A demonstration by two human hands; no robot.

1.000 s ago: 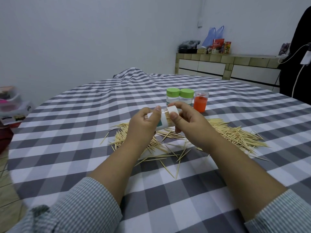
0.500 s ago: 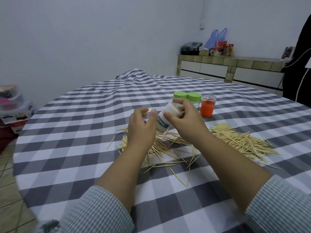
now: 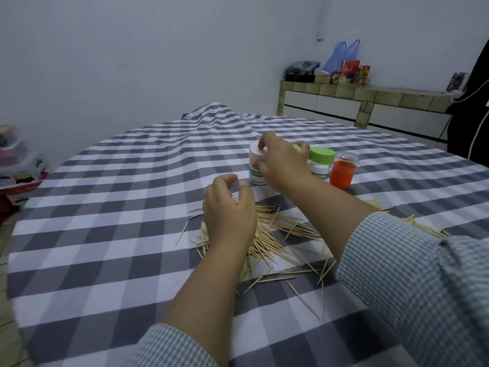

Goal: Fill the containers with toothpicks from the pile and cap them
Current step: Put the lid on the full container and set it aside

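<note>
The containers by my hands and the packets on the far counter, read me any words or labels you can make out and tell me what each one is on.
"TOOTHPICK", partly hidden: teal band on the green-capped container.
Teal band on the white-capped container held by the right hand: lettering there, too cut off to read.
Red packets on the counter: print too small and blurred.
Orange container: none visible.

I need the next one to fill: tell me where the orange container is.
In the head view the orange container stands upright on the checked tablecloth, far right of the row, right beside the green-capped container, beyond the toothpick pile.
</note>
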